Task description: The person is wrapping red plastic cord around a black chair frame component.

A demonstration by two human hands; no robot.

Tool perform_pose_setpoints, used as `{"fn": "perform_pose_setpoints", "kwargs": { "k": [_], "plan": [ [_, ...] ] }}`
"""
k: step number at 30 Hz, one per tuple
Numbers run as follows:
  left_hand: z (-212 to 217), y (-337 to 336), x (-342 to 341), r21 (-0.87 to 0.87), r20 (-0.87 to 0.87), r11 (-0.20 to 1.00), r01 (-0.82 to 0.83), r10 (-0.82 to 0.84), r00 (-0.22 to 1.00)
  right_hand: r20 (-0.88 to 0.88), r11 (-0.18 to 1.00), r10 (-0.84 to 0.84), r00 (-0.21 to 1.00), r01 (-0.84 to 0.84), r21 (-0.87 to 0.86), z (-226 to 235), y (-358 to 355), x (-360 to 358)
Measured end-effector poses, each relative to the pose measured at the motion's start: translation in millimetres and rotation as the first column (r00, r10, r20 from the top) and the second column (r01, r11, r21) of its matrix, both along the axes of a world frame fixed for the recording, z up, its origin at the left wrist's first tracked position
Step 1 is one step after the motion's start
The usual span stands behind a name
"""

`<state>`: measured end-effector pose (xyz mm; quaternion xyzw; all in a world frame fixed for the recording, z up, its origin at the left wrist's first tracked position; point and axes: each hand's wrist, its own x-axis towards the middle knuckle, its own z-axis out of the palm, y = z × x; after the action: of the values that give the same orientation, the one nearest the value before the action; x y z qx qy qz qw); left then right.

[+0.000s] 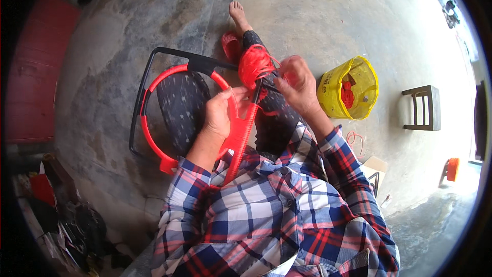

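With the left hand clamped on the red loom across the lap and the right hand's fingers pinched together on the yarn just beyond, slack could probably slip loops off the pegs.

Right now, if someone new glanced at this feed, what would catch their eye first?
First, the bright red bundle of yarn at centre, which the right hand works at with its fingers. Just left, the left hand steadies the big red round plastic knitting loom on the lap. At right, a yellow plastic bag holding red yarn sits on the concrete floor.
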<state>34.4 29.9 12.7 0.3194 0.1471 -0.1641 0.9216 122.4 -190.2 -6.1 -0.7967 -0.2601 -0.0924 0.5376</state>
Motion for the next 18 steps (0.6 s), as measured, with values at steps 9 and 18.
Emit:
{"fn": "perform_pose_setpoints", "kwargs": {
  "k": [9, 18],
  "plan": [
    [-11, -4, 4, 0.043, -0.192, 0.992, 0.116, -0.106, 0.976, -0.189, 0.983, 0.079, 0.979, -0.108, -0.149, 13, 3, -29],
    [2, -5, -1, 0.264, -0.221, 0.931, 0.251, -0.195, 0.956, -0.358, 0.421, 0.519, 0.776, 0.133, 0.897, 64, -140, -81]
  ]
}}
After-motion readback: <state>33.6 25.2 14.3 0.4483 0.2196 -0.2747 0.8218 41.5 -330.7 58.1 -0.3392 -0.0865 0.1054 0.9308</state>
